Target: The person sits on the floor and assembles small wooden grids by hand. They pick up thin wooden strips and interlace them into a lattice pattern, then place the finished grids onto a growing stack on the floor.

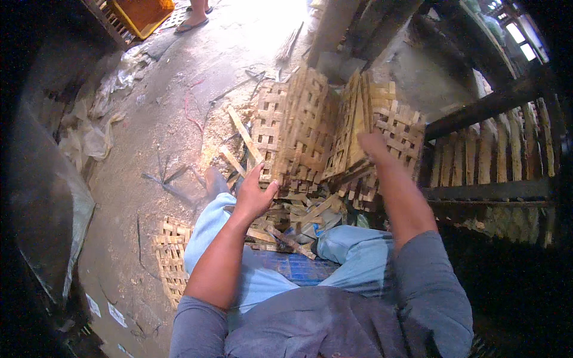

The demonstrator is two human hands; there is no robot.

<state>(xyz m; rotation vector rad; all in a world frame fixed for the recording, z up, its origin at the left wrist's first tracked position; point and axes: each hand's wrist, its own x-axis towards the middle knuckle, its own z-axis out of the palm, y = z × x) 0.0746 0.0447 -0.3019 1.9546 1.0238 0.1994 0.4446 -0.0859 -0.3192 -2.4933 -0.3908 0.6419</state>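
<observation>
Woven bamboo panels (307, 128) stand in a tilted bundle in front of my knees, their open lattice facing me. My left hand (255, 195) is at the bundle's lower left corner, with thumb and forefinger around the panel edge. Just beyond its fingertips, loose flat bamboo strips (245, 134) stick up. On the right, my right hand (374, 147) is over a second group of woven panels (397, 125); it is slightly blurred and its fingers are mostly hidden. Broken strips (286, 238) lie in a heap between my legs.
Another woven piece (172, 256) lies on the floor beside my left leg. Wooden posts and a slatted rack (489, 152) stand close on the right. Plastic sheeting (92, 137) lines the left. Farther off are an orange crate (143, 15) and another person's sandalled foot (194, 25).
</observation>
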